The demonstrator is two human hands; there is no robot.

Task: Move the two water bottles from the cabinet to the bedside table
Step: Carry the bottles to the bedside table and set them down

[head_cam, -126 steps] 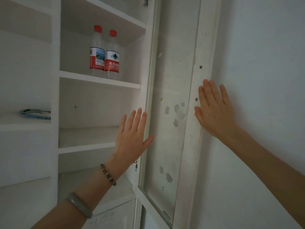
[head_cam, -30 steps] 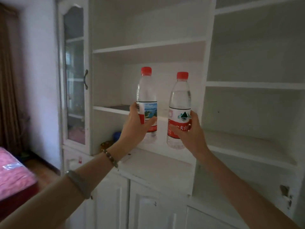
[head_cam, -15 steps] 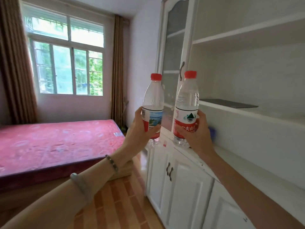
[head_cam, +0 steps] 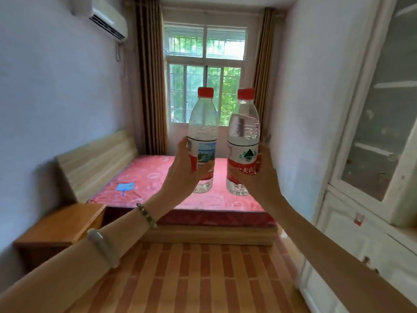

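I hold two clear water bottles with red caps and red labels upright at chest height. My left hand (head_cam: 180, 175) grips the left bottle (head_cam: 203, 123) around its label. My right hand (head_cam: 259, 177) grips the right bottle (head_cam: 243, 127) the same way. The two bottles stand side by side, a small gap apart. The wooden bedside table (head_cam: 56, 229) sits low at the left, beside the bed's headboard, well below and left of my hands. The white cabinet (head_cam: 372, 154) runs along the right wall.
A bed with a red mattress (head_cam: 158, 177) lies ahead under the window (head_cam: 205, 75), with a small blue object (head_cam: 125, 186) on it. Striped wooden floor (head_cam: 191, 279) stretches between me and the bed. An air conditioner (head_cam: 101, 16) hangs at the upper left.
The view has swung left from the cabinet shelves toward the bed and window. Both bottles left the shelf and stay held in front of me. The bedside table came into sight.
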